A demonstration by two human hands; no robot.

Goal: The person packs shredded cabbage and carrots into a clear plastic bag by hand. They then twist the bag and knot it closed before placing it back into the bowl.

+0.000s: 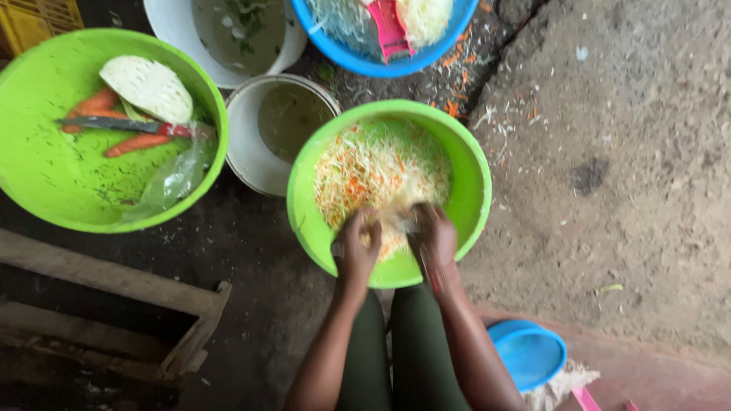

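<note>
A bright green bowl (pixel 472 175) on the ground in front of me holds shredded cabbage and carrot (pixel 373 167). Both my hands are inside it at the near rim. My left hand (pixel 355 247) is curled into the shreds. My right hand (pixel 432 236) is closed around a clump of the same shreds, which blurs between the two hands. My knees in dark green trousers sit just below the bowl.
A larger green bowl (pixel 46 175) at left holds a cabbage half (pixel 147 87), carrots (pixel 137 143), a red-handled knife (pixel 122 125) and a plastic bag. Two white buckets (pixel 247 144) and a blue basin (pixel 381 68) stand behind. A blue lid (pixel 527 354) lies near right, wooden frame at left.
</note>
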